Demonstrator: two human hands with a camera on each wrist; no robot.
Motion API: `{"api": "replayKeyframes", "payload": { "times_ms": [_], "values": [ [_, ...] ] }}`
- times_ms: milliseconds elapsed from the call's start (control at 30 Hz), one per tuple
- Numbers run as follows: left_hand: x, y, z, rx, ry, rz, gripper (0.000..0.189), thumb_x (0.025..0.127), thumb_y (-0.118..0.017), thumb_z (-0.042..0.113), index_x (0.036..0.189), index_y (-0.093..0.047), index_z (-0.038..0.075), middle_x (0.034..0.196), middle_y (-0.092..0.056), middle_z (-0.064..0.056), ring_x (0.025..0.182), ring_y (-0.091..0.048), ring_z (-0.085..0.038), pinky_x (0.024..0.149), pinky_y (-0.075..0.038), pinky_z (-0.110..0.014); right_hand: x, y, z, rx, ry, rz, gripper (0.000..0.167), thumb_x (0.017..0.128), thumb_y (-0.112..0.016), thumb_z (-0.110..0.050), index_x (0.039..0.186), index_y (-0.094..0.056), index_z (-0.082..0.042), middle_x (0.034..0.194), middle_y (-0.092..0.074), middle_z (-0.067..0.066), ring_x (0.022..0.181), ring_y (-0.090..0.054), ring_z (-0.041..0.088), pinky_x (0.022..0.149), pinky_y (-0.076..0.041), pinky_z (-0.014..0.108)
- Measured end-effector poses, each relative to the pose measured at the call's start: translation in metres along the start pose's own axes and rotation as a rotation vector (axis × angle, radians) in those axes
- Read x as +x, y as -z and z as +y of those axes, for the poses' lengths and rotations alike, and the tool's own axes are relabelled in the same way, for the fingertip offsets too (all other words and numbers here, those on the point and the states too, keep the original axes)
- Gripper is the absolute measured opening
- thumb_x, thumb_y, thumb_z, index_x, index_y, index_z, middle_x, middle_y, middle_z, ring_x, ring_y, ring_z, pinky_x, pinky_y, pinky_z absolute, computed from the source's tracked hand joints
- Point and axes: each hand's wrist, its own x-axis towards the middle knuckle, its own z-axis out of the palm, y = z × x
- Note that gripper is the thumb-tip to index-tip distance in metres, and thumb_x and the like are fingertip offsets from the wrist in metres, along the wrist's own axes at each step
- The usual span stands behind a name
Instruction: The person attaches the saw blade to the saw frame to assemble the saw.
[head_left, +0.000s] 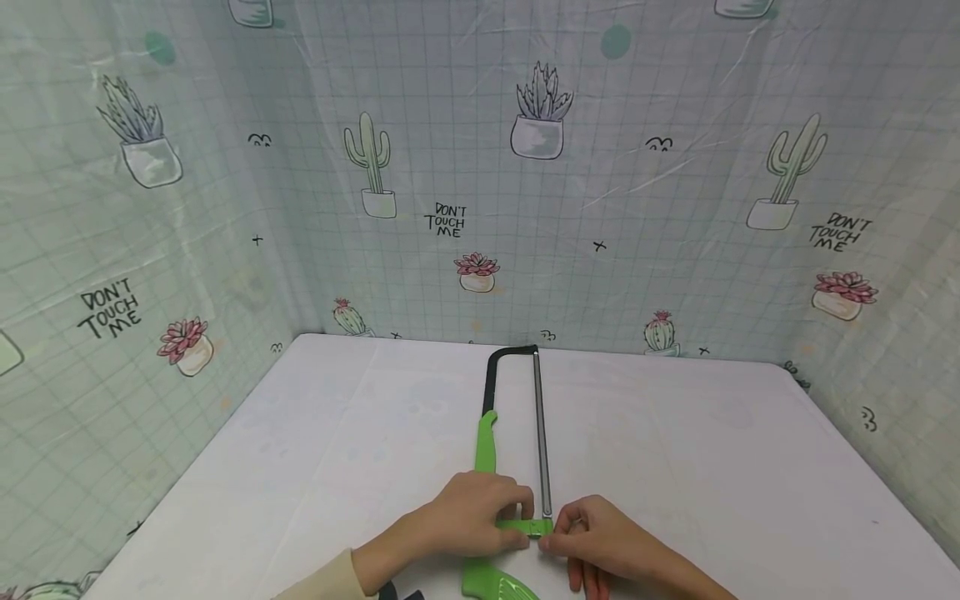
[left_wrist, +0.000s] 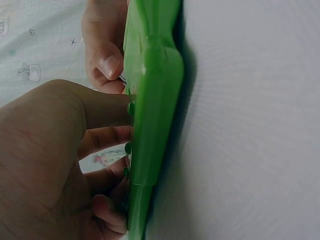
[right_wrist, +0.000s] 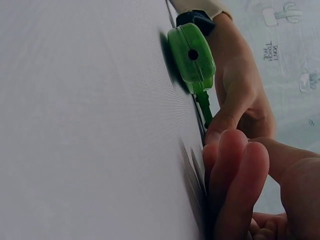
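Note:
A hacksaw (head_left: 486,450) lies on the white table, its black frame pointing to the far edge and its grey blade (head_left: 541,433) on the right. Over the green body rests my left hand (head_left: 471,512), its thumb and fingers curled about the short green arm (head_left: 528,527) at the blade's near end. My right hand (head_left: 603,537) pinches at the tip of that arm with thumb and forefinger. A bit of thin metal shows by its thumb in the left wrist view; what it is cannot be made out. The green handle (right_wrist: 192,52) fills part of the right wrist view.
The white tabletop (head_left: 675,450) spreads around the saw. A cloth (head_left: 600,192) printed with cacti hangs behind and along both sides. Something dark (head_left: 387,592) shows below my left wrist at the frame's bottom edge.

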Motion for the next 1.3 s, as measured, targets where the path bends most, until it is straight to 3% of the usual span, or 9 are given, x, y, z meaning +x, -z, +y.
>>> {"api": "replayKeyframes", "payload": {
  "times_ms": [1300],
  "values": [
    [0.0010, -0.0006, 0.0003, 0.006, -0.003, 0.014, 0.016, 0.086, -0.078, 0.044, 0.097, -0.070, 0.034, 0.073, -0.052, 0.022, 0.065, -0.045, 0.004, 0.059, -0.037, -0.018, 0.0021, -0.0006, -0.0049, -0.016, -0.048, 0.003, 0.018, 0.092, -0.057, -0.018, 0.093, -0.065, -0.002, 0.056, -0.066, 0.000, 0.037, -0.053, 0.003, 0.037, -0.042, 0.019]
  ]
}}
